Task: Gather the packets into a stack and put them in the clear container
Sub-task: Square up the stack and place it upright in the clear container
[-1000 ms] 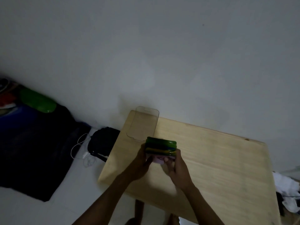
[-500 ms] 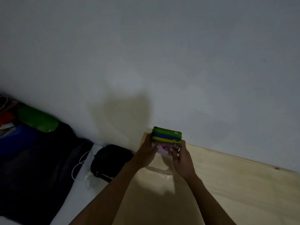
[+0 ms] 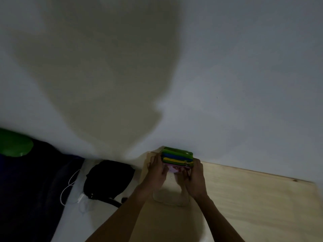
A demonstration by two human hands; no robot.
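Observation:
A stack of packets, green on top, then blue, yellow and pink, is held between both hands near the table's far left corner. My left hand grips its left side and my right hand grips its right side. The clear container stands on the wooden table just below the stack; only its lower wall shows, faint and see-through. Whether the stack's bottom is inside the container's mouth is unclear.
A white wall rises right behind the table's far edge. Left of the table, lower down, lie a black bag, a white cable with charger, dark fabric and a green object.
Both hands carried the stack from the table's left middle toward the far corner, over the clear container. The camera tilted up and moved closer.

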